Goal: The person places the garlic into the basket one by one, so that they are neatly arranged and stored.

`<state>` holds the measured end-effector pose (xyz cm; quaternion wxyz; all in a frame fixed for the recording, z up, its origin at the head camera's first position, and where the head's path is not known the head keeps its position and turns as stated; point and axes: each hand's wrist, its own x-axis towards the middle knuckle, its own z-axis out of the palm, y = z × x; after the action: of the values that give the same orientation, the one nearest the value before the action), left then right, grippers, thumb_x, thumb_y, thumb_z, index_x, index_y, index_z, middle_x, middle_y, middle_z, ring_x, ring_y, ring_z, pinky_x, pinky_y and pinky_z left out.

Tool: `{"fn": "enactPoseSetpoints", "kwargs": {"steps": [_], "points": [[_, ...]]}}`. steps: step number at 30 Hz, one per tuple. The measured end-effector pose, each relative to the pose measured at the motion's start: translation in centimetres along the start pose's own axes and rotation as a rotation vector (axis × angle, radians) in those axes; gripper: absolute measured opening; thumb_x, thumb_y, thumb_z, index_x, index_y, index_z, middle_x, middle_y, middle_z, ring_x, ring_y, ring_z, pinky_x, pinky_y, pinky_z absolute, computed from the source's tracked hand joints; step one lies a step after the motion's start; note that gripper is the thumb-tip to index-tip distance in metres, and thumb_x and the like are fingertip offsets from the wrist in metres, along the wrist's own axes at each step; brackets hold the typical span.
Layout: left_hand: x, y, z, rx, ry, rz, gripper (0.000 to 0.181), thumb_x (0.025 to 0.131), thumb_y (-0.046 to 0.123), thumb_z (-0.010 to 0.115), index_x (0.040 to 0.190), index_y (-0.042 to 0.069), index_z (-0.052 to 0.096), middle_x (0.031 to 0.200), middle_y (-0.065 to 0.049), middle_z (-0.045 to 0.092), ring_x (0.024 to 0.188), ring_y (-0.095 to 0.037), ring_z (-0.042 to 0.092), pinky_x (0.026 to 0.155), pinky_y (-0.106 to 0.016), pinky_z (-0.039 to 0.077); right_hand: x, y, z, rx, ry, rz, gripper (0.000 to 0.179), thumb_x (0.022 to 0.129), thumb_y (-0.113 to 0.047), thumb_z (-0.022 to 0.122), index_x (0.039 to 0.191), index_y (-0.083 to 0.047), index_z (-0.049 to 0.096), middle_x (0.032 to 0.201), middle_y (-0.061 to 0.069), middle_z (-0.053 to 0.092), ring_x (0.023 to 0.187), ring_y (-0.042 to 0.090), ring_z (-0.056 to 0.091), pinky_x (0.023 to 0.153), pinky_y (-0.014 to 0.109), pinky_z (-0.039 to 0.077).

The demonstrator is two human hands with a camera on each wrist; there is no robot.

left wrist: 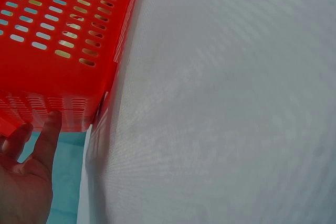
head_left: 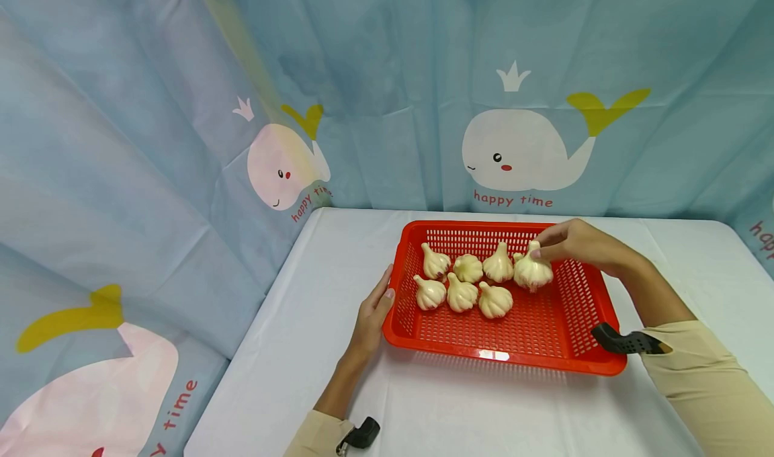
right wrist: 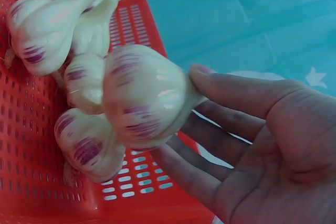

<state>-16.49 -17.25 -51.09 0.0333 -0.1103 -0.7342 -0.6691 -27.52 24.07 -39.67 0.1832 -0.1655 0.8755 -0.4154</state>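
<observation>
Several whitish garlic bulbs [head_left: 462, 294] with purple streaks lie in two rough rows in the left and middle of a red perforated plastic basket [head_left: 508, 359]. My right hand [head_left: 574, 245] pinches one garlic bulb [head_left: 533, 273] by its stem between thumb and fingers, at the right end of the back row. In the right wrist view this held bulb [right wrist: 149, 98] partly covers other bulbs [right wrist: 86, 150] behind it. My left hand [head_left: 370, 319] is at the basket's left side, its fingers extended against the outer wall, as the left wrist view also shows.
The basket stands on a white-covered table [head_left: 290, 356]. A blue curtain [head_left: 387, 74] with whale prints hangs behind and to the left. Black wrist devices [head_left: 625, 341] are worn on both arms; the right one overlaps the basket's right rim in the head view.
</observation>
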Motion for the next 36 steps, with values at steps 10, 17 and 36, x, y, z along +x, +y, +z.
{"fn": "enactPoseSetpoints", "kwargs": {"steps": [10,17,36], "points": [[0.1,-0.1,0.0,-0.004,0.003,0.002,0.057,0.115,0.032,0.042,0.169,0.018,0.030,0.171,0.011,0.034,0.158,-0.013,0.032,0.123,-0.025,0.034,0.2,0.3,0.1,-0.072,-0.094,-0.015,0.035,0.096,-0.029,0.078,0.121,-0.005,0.078,0.116,0.008,0.077,0.109,0.025,0.066,0.095,0.050,0.057],[0.1,0.1,0.0,-0.011,-0.002,0.007,0.057,0.115,0.030,0.042,0.169,0.018,0.030,0.172,0.008,0.033,0.158,-0.016,0.031,0.122,-0.025,0.034,0.4,0.2,0.4,-0.030,-0.165,-0.010,0.033,0.093,-0.023,0.081,0.118,-0.002,0.079,0.106,0.006,0.077,0.098,0.022,0.067,0.089,0.043,0.059],[-0.1,0.0,0.2,-0.018,0.007,0.007,0.055,0.115,0.032,0.043,0.168,0.024,0.034,0.171,0.011,0.035,0.158,-0.011,0.032,0.122,-0.023,0.033,1.0,0.1,1.5,-0.042,-0.279,-0.030,0.025,0.086,-0.003,0.080,0.110,0.004,0.079,0.101,0.007,0.077,0.087,0.021,0.065,0.077,0.035,0.062]]}}
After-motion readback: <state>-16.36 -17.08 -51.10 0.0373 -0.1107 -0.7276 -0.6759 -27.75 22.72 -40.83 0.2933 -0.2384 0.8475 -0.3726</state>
